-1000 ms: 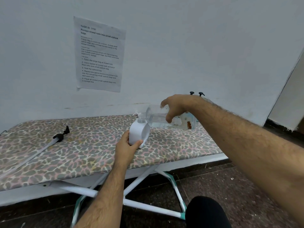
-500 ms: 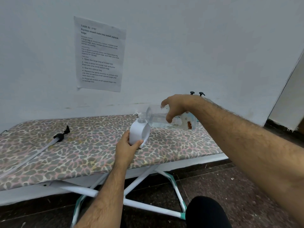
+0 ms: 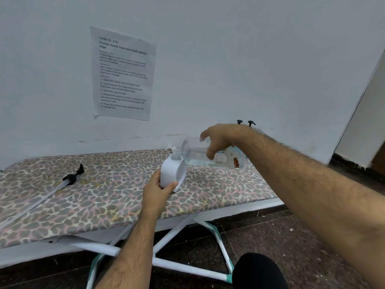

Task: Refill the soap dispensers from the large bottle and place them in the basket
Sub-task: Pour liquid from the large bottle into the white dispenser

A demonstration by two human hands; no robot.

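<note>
Pouring underway: right hand (image 3: 220, 140) grips the tipped large bottle (image 3: 210, 156), left hand (image 3: 156, 190) clasps the dispenser (image 3: 171, 174) (basket unseen).

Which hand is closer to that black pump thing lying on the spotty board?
Left. The left hand grips the white dispenser, well to the right of the black pump; the right hand holds the clear bottle farther right still.

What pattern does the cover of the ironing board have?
The ironing board cover has a leopard-spot pattern, grey spots with pink on cream, seen in the head view.
</note>
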